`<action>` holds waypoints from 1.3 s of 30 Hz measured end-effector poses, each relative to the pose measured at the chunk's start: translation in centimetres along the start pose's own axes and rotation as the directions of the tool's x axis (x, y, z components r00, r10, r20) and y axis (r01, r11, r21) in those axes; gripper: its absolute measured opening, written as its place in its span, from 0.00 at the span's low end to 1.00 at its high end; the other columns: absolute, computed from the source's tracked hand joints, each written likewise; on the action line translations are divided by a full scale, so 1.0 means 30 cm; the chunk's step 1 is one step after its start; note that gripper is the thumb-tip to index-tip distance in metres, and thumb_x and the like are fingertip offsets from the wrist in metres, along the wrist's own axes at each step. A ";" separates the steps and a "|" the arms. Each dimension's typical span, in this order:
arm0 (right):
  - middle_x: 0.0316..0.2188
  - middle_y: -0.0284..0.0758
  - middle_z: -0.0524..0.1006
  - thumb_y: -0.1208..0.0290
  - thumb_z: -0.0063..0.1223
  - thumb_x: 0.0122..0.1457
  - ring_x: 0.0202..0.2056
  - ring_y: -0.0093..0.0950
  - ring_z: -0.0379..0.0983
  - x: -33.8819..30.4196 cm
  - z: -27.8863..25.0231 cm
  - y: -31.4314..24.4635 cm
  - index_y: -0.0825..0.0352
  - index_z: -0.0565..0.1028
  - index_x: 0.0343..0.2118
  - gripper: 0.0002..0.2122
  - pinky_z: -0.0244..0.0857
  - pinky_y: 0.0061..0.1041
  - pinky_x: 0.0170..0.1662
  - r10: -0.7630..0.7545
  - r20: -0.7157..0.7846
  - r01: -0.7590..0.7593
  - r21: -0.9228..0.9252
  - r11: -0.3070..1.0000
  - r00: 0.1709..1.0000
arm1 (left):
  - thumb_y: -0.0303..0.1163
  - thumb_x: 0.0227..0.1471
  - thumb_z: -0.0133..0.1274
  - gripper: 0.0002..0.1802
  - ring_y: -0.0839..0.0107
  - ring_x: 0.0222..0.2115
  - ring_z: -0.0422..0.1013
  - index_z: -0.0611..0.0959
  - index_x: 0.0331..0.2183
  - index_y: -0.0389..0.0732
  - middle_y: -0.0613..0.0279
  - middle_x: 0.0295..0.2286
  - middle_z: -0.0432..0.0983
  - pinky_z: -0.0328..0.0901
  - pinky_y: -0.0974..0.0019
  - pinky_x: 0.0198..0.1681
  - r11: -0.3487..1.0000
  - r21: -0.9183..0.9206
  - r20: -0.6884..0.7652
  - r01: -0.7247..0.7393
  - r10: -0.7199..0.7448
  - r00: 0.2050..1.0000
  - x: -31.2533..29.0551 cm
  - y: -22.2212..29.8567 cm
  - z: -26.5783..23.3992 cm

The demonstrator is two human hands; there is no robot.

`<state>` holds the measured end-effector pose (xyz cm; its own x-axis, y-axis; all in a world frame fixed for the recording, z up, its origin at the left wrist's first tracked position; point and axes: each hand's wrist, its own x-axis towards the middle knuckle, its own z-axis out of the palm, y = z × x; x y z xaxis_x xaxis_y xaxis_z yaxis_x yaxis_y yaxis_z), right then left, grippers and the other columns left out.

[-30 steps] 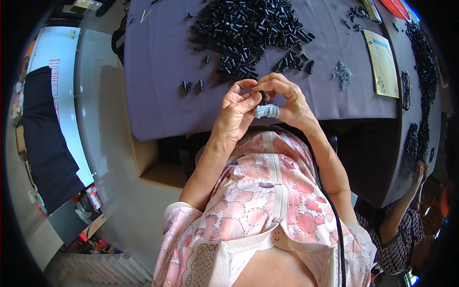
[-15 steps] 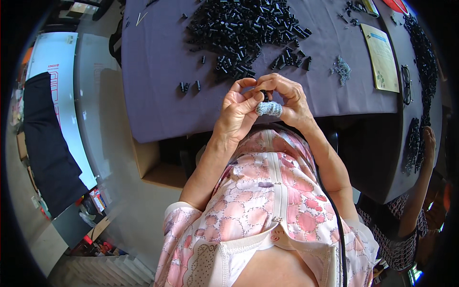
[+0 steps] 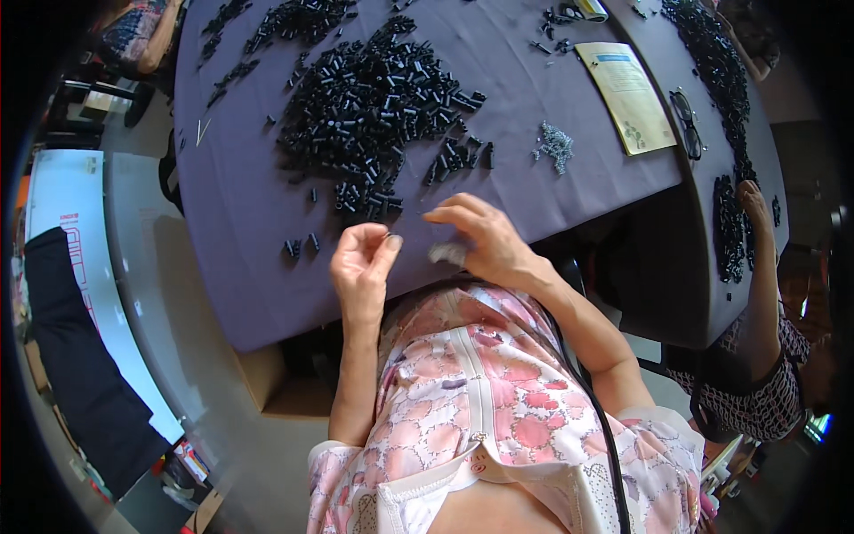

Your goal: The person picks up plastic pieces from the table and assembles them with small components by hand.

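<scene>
My left hand (image 3: 360,271) is raised in front of the table edge, thumb and forefinger pinched together. Whatever lies in that pinch is too small to make out. To its right, my right hand (image 3: 491,238) has its fingers stretched out and thumb apart, holding nothing visible. A grey speckled knitted cover (image 3: 447,255), blurred by motion, wraps the right thumb. Just beyond both hands lies a big heap of short black tubular pieces (image 3: 365,107). Several loose black pieces (image 3: 292,249) rest left of my left hand. A small pile of silvery bits (image 3: 556,147) sits farther right.
A tan booklet (image 3: 627,98) and black-framed eyeglasses (image 3: 687,123) lie on the purple-grey tablecloth (image 3: 240,205). At right, a co-worker's arm (image 3: 762,236) reaches to more black pieces (image 3: 728,227). Another person (image 3: 133,40) is at the far left. Black cloth (image 3: 84,356) drapes a white panel.
My hands have parted from where they worked together on a small black piece. The right has pulled away with its fingers extended. The view has shifted, bringing more of the table's far side in.
</scene>
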<state>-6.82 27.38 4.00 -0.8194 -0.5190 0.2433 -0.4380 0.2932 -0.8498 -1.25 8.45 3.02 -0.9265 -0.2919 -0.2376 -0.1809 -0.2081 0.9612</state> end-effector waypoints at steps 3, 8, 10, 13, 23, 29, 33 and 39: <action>0.27 0.37 0.73 0.78 0.60 0.43 0.32 0.38 0.72 -0.035 -0.086 0.075 0.66 0.75 0.29 0.08 0.67 0.32 0.35 0.086 -0.204 -0.113 -0.123 0.986 0.975 | 0.24 0.47 0.58 0.05 0.85 0.21 0.63 0.78 0.30 0.37 0.72 0.22 0.72 0.62 0.78 0.26 0.856 0.494 -0.099 -0.152 0.229 0.968 0.007 0.026 -0.053; 0.27 0.35 0.73 0.81 0.54 0.45 0.33 0.38 0.71 -0.043 -0.243 0.159 0.63 0.75 0.29 0.07 0.66 0.33 0.36 0.059 -0.399 -0.264 -0.481 0.836 0.915 | 0.23 0.46 0.57 0.05 0.71 0.20 0.68 0.79 0.30 0.36 0.61 0.24 0.73 0.64 0.69 0.24 0.566 0.797 -0.066 -0.211 0.429 0.901 0.030 0.016 -0.160; 0.29 0.34 0.73 0.81 0.52 0.44 0.36 0.38 0.70 -0.043 -0.267 0.171 0.62 0.75 0.30 0.09 0.66 0.34 0.37 0.071 -0.421 -0.323 -0.567 0.758 0.905 | 0.23 0.46 0.57 0.06 0.64 0.25 0.71 0.80 0.31 0.36 0.58 0.26 0.72 0.66 0.64 0.26 0.492 0.842 -0.046 -0.219 0.471 0.881 0.037 0.020 -0.176; 0.31 0.34 0.73 0.81 0.51 0.43 0.36 0.37 0.71 -0.038 -0.266 0.189 0.62 0.75 0.31 0.10 0.66 0.34 0.37 0.111 -0.421 -0.370 -0.604 0.706 0.900 | 0.23 0.45 0.57 0.07 0.62 0.28 0.72 0.80 0.32 0.37 0.57 0.27 0.72 0.66 0.63 0.29 0.339 0.887 0.044 -0.312 0.611 0.790 0.051 0.019 -0.186; 0.34 0.35 0.74 0.80 0.49 0.45 0.36 0.40 0.73 -0.021 -0.249 0.188 0.60 0.75 0.33 0.12 0.67 0.35 0.35 0.163 -0.447 -0.444 -0.647 0.620 0.879 | 0.15 0.47 0.54 0.08 0.71 0.28 0.71 0.73 0.32 0.31 0.49 0.27 0.74 0.66 0.72 0.33 0.782 -0.623 0.367 -0.013 0.307 0.878 -0.196 0.482 0.118; 0.34 0.35 0.74 0.79 0.50 0.45 0.36 0.39 0.73 -0.018 -0.249 0.182 0.59 0.74 0.34 0.12 0.67 0.36 0.36 0.196 -0.438 -0.457 -0.637 0.621 0.877 | 0.21 0.49 0.56 0.16 0.69 0.21 0.71 0.68 0.39 0.37 0.57 0.25 0.74 0.60 0.68 0.27 0.675 -0.711 0.663 0.198 0.551 0.507 -0.212 0.647 0.171; 0.34 0.34 0.73 0.79 0.50 0.44 0.37 0.38 0.72 -0.042 -0.247 0.208 0.59 0.74 0.35 0.13 0.66 0.35 0.36 0.185 -0.453 -0.464 -0.647 0.605 0.872 | 0.23 0.48 0.58 0.09 0.70 0.21 0.72 0.73 0.31 0.37 0.57 0.24 0.73 0.57 0.71 0.26 0.725 -0.666 0.597 0.177 0.374 0.710 -0.258 0.702 0.183; 0.33 0.34 0.73 0.79 0.50 0.44 0.37 0.38 0.72 -0.036 -0.246 0.201 0.59 0.74 0.34 0.13 0.66 0.35 0.35 0.170 -0.452 -0.452 -0.642 0.619 0.876 | 0.21 0.47 0.57 0.10 0.69 0.21 0.72 0.73 0.32 0.34 0.54 0.25 0.73 0.58 0.71 0.25 0.676 -0.688 0.638 0.264 0.389 0.665 -0.281 0.689 0.182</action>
<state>-11.30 35.65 2.06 -0.9592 -0.0416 0.2796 -0.1382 0.9319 -0.3355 1.01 11.71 25.66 -0.8968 0.3201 0.3055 -0.1398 -0.8600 0.4908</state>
